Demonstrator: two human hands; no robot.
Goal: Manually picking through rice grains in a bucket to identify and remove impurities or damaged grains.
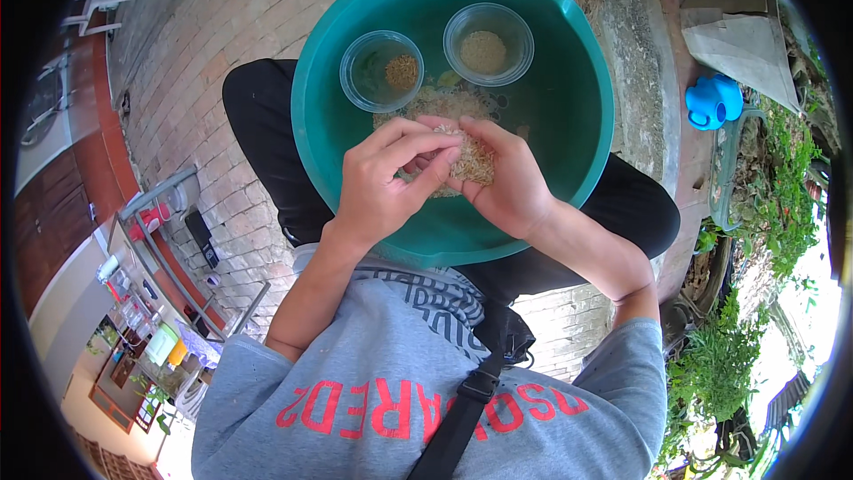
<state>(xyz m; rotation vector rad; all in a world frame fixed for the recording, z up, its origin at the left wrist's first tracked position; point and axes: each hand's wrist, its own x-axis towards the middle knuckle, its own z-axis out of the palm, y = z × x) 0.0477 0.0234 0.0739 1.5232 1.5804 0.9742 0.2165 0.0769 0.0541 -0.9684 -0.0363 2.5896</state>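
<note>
My right hand is cupped over the basin, holding a small heap of rice grains in its palm. Over that heap, my left hand has its thumb and fingertips pinched together; whatever is between them is too small to make out. Below both hands, more pale grains lie spread on the bottom of a large green basin. Inside the basin, a clear plastic cup at the left holds a few golden-brown grains. A second clear cup to its right contains paler grains.
The basin rests between my bent legs on a brick-paved floor. At the right stand a blue plastic watering can and green plants. A metal-framed rack and a doorway are at the left.
</note>
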